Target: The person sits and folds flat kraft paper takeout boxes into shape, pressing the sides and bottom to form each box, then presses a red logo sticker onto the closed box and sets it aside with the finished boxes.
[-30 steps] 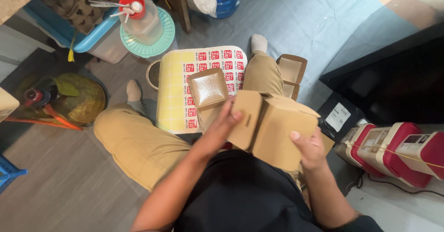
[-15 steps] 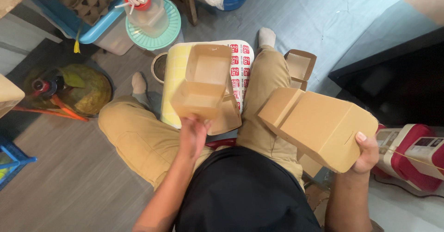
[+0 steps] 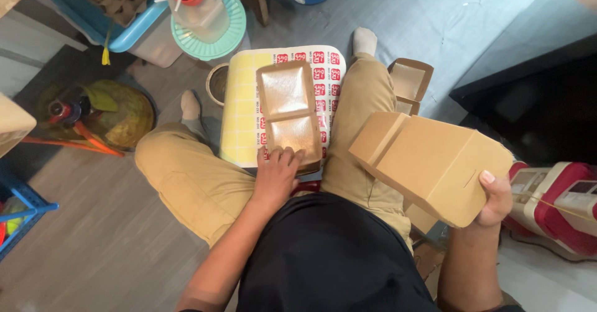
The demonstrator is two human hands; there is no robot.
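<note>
Open kraft box [image 3: 290, 115]: a brown paper food container, hinged flat with its glossy inner faces turned up, is laid on the sticker sheet [image 3: 245, 110] between the knees. Its near edge is partly covered by the left hand [image 3: 277, 175].

Left hand: it is placed palm down at the box's 6 o'clock edge, fingers together and pressed onto the near rim. Whether the rim is gripped from beneath cannot be told; the thumb is hidden.

Folded box stack [image 3: 435, 160]: a flat-packed bundle of the same brown card is held off to 3 o'clock of the open box, well apart from it, and tilted. Its count cannot be made out.

Right hand [image 3: 494, 197]: it is clamped on the stack's lower right corner; one fingertip is seen on the top face, the rest being hidden behind the card.

Sticker sheet: the left portion is seen as peeled yellow backing, with red-and-white labels along the top and right. It is partly covered by the box and the right thigh.

Second open box [image 3: 410, 82]: it is seen at 1 o'clock on the floor beyond the right knee, its lower half cut off by the stack.

Teal plate [image 3: 208, 41] with clear bottle [image 3: 199, 4]: they are found at 11 o'clock, the bottle top cut off by the frame.
</note>
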